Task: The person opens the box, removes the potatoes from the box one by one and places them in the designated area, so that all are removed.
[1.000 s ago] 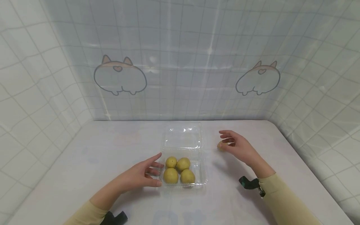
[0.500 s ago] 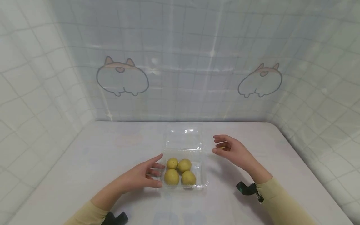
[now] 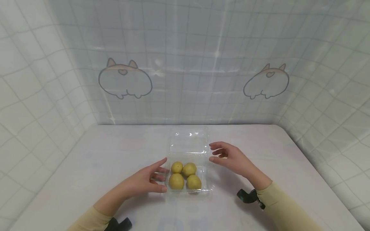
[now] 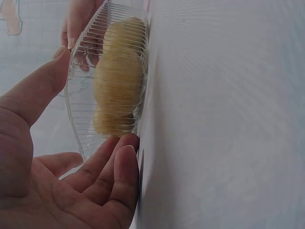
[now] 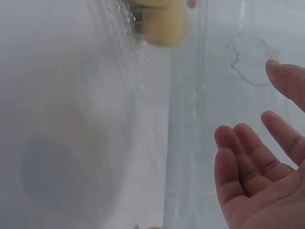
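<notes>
A clear plastic box [image 3: 204, 176] stands with its lid [image 3: 189, 143] folded back, holding several round yellow fruits [image 3: 176, 181]. Against its left side rests my left hand [image 3: 141, 182], fingers spread; in the left wrist view that hand [image 4: 71, 186] has its fingertips at the ribbed wall beside the fruits [image 4: 118, 81]. My right hand [image 3: 235, 160] hovers just right of the box, fingers loosely bent. The right wrist view shows nothing in the visible part of this hand [image 5: 267, 186]; the fruit [image 5: 167, 24] there is blurred.
The white tabletop [image 3: 115, 144] is enclosed by tiled-pattern sheeting [image 3: 185, 96] at the back and sides. A pale yellowish sliver [image 5: 155, 228], too small to identify, shows at the bottom edge of the right wrist view.
My right hand has moved left and slightly toward me, closer to the box. The fruit seen by its fingers before is out of sight in the head view. My left hand has barely moved.
</notes>
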The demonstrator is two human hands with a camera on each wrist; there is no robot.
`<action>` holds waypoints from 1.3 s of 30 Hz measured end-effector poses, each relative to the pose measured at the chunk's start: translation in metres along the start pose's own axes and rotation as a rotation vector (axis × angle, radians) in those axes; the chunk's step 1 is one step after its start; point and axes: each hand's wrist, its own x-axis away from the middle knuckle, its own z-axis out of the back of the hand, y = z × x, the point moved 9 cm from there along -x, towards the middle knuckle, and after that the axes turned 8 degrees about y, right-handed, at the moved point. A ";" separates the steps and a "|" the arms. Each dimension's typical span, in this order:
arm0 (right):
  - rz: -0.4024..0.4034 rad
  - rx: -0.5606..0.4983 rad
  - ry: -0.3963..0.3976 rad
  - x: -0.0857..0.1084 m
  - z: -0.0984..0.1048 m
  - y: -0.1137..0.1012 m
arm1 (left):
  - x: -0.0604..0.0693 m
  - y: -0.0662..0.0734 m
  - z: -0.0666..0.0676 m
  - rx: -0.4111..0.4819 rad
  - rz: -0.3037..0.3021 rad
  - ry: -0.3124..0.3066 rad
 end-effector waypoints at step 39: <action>0.268 0.214 -0.096 0.003 -0.070 -0.038 | -0.003 -0.003 -0.001 0.018 0.004 0.001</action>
